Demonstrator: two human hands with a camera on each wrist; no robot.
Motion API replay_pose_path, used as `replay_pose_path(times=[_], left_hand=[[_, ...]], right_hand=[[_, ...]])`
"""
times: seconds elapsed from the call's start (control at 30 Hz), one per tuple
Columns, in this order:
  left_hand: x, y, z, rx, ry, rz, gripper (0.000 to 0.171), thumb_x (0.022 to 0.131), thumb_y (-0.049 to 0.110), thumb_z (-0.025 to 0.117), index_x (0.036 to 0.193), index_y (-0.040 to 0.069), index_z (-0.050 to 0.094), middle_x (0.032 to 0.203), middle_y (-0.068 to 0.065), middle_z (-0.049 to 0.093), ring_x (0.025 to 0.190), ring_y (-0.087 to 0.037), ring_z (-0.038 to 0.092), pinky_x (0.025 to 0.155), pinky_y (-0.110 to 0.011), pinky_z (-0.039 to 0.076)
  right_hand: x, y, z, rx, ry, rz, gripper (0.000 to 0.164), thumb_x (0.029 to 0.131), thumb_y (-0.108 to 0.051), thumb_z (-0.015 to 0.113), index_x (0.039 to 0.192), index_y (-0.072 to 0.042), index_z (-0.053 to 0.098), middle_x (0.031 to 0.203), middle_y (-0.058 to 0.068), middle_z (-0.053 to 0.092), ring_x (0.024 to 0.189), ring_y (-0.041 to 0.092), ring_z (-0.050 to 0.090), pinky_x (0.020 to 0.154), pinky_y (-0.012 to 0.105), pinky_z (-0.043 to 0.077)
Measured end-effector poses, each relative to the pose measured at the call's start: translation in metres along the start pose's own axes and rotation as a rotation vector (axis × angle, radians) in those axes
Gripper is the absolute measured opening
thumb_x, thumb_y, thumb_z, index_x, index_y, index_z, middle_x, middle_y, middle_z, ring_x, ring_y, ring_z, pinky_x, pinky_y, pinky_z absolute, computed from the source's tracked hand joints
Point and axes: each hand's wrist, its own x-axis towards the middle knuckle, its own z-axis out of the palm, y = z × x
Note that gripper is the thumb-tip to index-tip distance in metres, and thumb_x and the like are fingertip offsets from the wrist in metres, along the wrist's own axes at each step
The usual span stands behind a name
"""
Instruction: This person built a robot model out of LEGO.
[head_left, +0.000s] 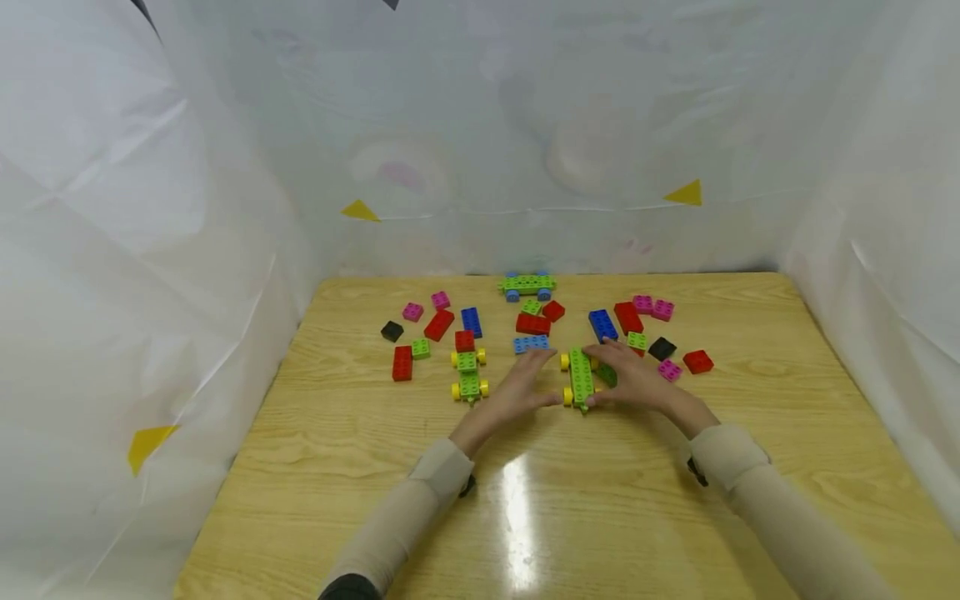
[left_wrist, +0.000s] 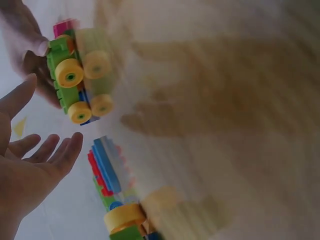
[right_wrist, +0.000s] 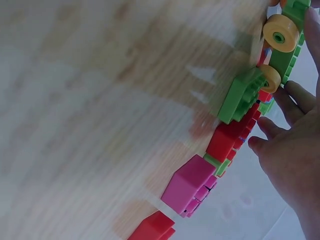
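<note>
A green wheeled base (head_left: pixel 581 373) with yellow wheels stands on the table between the two hands. My right hand (head_left: pixel 633 379) holds it from the right side, the thumb at its near end and the fingers by a far wheel. My left hand (head_left: pixel 517 396) is just left of it, fingers spread and apart, as the left wrist view also shows. A dark green brick (right_wrist: pixel 240 97) lies beside the base, partly under the right hand. Left of the hands stands another green wheeled base (head_left: pixel 469 385) on yellow wheels, bearing a green brick and a red brick (head_left: pixel 464 340).
A green base with blue wheels (head_left: pixel 528 285) stands at the back edge. Loose red, blue, pink, black and green bricks lie both left and right, among them a light blue brick (head_left: pixel 531 343) and a red brick (head_left: pixel 698 361). White sheeting (head_left: pixel 480 150) encloses the table (head_left: pixel 600 517).
</note>
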Motion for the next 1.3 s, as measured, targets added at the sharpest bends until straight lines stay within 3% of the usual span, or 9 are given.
replay_pose_path(times=[0.2,0.7,0.83,1.3], left_hand=[[0.008,0.001,0.010,0.008,-0.047,0.004,0.089,0.084,0.027,0.076,0.154,0.010,0.022,0.152,-0.012,0.028,0.138,-0.027,0.034,0.108,-0.040,0.036],[0.017,-0.002,0.022,0.214,-0.179,0.040,0.109,0.075,0.045,0.081,0.155,0.008,0.016,0.154,-0.009,0.026,0.140,-0.024,0.029,0.111,-0.035,0.030],[0.017,-0.001,0.023,0.234,-0.197,0.082,0.109,0.075,0.048,0.080,0.154,0.007,0.017,0.155,-0.010,0.025,0.141,-0.024,0.027,0.113,-0.036,0.027],[0.014,0.000,0.022,0.247,-0.220,0.095,0.106,0.075,0.053,0.078,0.153,0.008,0.022,0.149,-0.008,0.033,0.137,-0.023,0.032,0.111,-0.035,0.030]], right_hand=[[-0.008,-0.004,0.004,0.025,0.006,-0.004,0.093,0.075,-0.048,0.079,0.147,-0.006,0.038,0.150,0.017,0.036,0.142,0.044,0.017,0.106,0.066,0.022],[-0.022,-0.015,0.013,0.041,0.023,0.001,0.095,0.073,-0.049,0.080,0.146,-0.005,0.039,0.150,0.019,0.037,0.141,0.043,0.019,0.109,0.063,0.019],[-0.027,-0.018,0.015,0.054,0.025,0.009,0.096,0.073,-0.051,0.079,0.146,-0.005,0.039,0.150,0.019,0.036,0.141,0.043,0.021,0.108,0.063,0.020],[-0.036,-0.020,0.021,0.066,0.061,-0.028,0.091,0.077,-0.050,0.076,0.146,-0.003,0.039,0.147,0.019,0.039,0.139,0.043,0.024,0.107,0.063,0.024]])
